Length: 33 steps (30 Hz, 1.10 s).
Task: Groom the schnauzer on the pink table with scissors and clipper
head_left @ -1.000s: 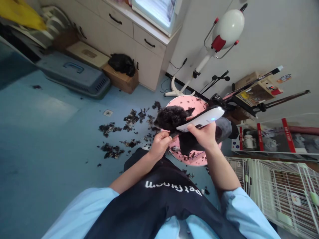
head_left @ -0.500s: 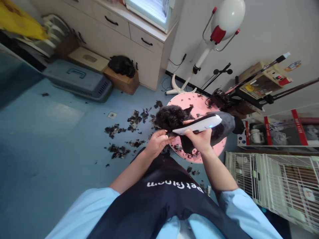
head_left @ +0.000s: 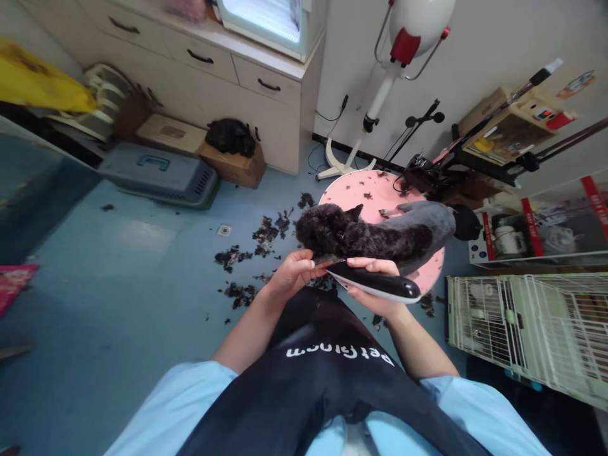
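Observation:
A black dog [head_left: 380, 242] is on the round pink grooming table [head_left: 346, 189], its head to the left and its back clipped short and grey toward the rear. My left hand [head_left: 292, 273] is closed in a pinch on the dog's near ear, beside its head. In my right hand [head_left: 388, 306] is a pet hair clipper [head_left: 377, 283], black side up and white underneath. The clipper's blade end is close to the pinched ear and my left fingertips; whether it touches the ear I cannot tell.
Tufts of cut hair [head_left: 266, 235] litter the floor and table. A white stand dryer [head_left: 380, 95] stands behind, with a grooming arm's clamp [head_left: 418, 171] at the table's far edge. Wire cages [head_left: 494, 316] are at right, a grey pet carrier [head_left: 159, 174] at left.
My right hand has rolled the clipper over, from white side up to black side up, and brought it lower, off the dog's back. My left hand still pinches the ear.

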Each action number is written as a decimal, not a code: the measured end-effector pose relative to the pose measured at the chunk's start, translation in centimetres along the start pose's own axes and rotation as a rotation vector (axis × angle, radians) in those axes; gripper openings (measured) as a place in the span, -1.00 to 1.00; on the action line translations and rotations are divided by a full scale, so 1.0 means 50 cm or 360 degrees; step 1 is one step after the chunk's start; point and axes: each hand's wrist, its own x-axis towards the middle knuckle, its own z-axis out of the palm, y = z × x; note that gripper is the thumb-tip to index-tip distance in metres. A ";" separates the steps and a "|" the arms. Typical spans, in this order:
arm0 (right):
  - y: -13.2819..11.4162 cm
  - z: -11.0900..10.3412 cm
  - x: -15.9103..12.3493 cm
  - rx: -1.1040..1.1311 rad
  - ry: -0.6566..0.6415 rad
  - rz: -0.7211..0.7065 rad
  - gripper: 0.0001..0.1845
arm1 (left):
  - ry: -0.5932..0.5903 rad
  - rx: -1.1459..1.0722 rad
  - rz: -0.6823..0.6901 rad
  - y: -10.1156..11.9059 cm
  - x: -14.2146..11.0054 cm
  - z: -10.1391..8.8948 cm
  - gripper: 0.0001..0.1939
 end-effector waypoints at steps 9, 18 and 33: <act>-0.003 0.017 -0.022 -0.0002 0.0163 -0.0098 -0.55 | -0.0033 0.0111 -0.0113 0.024 0.002 -0.026 -0.69; 0.003 0.042 -0.052 -0.0021 0.0232 0.0065 -0.58 | -0.0212 0.0884 -0.0134 0.052 -0.021 -0.026 -0.79; 0.005 0.036 -0.198 0.1144 0.1479 0.1075 -0.54 | -0.1225 0.2694 0.0313 0.262 0.188 0.237 -0.80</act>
